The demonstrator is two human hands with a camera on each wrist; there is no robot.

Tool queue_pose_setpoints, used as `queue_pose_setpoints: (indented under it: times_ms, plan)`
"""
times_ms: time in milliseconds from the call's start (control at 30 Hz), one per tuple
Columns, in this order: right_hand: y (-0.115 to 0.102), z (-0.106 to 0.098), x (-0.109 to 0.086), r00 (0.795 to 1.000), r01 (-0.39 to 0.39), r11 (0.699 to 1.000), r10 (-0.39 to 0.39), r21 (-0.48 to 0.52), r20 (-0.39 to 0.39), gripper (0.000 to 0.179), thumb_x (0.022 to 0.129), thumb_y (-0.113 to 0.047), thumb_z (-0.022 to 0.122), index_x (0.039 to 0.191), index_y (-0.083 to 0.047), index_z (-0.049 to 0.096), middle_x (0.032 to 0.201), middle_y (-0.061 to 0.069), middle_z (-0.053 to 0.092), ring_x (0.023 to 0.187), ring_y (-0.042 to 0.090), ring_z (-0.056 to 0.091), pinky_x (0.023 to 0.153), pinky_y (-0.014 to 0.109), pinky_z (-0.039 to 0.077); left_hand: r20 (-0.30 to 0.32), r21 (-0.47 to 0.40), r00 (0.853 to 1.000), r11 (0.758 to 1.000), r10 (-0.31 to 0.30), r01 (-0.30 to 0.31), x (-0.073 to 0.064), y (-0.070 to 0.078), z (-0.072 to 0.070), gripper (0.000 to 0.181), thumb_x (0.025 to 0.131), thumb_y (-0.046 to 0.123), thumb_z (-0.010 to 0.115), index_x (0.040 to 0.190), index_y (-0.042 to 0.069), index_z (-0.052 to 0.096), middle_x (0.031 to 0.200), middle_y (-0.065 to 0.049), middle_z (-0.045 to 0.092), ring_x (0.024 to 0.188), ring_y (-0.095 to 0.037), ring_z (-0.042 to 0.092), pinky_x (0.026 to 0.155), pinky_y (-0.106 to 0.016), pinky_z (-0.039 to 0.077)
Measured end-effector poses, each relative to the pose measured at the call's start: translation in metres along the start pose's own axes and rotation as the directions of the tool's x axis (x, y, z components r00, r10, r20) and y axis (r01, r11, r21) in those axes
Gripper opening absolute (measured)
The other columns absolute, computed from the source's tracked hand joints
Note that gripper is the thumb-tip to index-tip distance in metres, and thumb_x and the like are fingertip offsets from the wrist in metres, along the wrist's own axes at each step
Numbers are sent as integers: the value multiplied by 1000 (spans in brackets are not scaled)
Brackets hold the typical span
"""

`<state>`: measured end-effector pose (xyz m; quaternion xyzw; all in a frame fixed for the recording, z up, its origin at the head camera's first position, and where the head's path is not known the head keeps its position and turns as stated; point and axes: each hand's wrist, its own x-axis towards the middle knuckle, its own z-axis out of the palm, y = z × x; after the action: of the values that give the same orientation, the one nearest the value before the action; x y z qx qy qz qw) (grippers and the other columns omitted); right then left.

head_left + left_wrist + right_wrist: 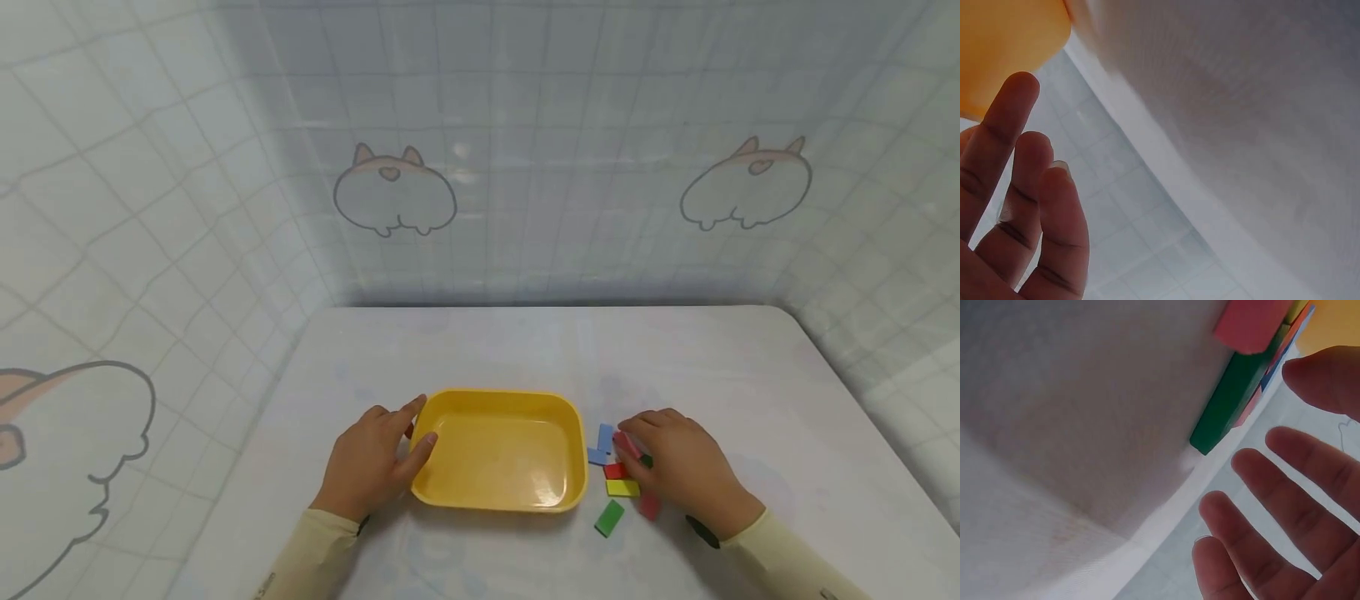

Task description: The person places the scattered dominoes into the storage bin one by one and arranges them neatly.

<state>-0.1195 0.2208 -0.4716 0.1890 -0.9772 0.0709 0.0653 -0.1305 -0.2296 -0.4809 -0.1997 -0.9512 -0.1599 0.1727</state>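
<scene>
A yellow plastic tray with a raised rim lies on the white table. My left hand is at its left side, the index finger by the far left corner and the thumb over the rim. A small dark red patch shows between those fingers and the tray; its kind is unclear. Right of the tray lie several small flat blocks: blue, red, yellow, green and pinkish red. My right hand hovers over them, fingers spread apart in the right wrist view, near a dark green block.
The white table meets an upright cloth with a grid pattern and cartoon animals at the back. Similar cloth hangs along the left and right sides.
</scene>
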Motion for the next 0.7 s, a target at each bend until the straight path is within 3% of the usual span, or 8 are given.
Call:
queue_pose_setpoints:
  times_ms: [433, 700]
  plan:
    - [7, 0, 4, 999, 40, 999, -41, 26, 21, 44, 80, -36, 92, 118, -19, 79, 114, -6, 76, 107, 21, 66, 91, 49, 58, -38, -2, 999, 1000, 16, -16, 3, 3, 5, 63, 102, 64, 56, 148, 22, 63, 86, 11, 63, 78, -12, 54, 55, -32, 46]
    - [13, -1, 8, 996, 53, 997, -56, 54, 66, 34, 84, -31, 91, 114, -22, 80, 108, -13, 75, 104, 18, 66, 88, 46, 59, -32, 12, 999, 1000, 9, -8, 4, 4, 6, 62, 102, 64, 55, 144, 21, 66, 89, 12, 66, 81, -11, 56, 60, -34, 50]
